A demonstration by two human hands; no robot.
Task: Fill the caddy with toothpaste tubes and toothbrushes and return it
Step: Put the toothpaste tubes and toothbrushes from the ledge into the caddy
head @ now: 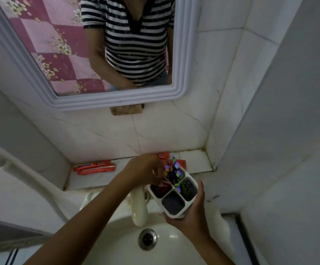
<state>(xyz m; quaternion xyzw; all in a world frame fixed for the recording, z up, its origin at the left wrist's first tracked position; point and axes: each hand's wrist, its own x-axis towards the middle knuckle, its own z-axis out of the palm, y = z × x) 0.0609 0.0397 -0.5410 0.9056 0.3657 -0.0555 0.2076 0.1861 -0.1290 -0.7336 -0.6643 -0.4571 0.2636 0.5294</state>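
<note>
A white caddy (182,212) with several compartments is held above the sink, tilted toward me, my right hand (191,219) wrapped under and around its near right side. Purple and green packaged toothbrushes (172,170) stick up from its far compartments. My left hand (145,170) is over the caddy's far left corner, fingers pinched around something pink-red that I cannot identify. Red toothpaste tubes (94,167) lie on the tiled ledge to the left, and more red packs (162,155) lie behind my left hand.
A white basin (117,238) with a metal drain (147,239) lies below the caddy, and a cream tap (139,207) stands just left of it. A framed mirror (105,100) hangs above the ledge. Tiled walls close in on the right.
</note>
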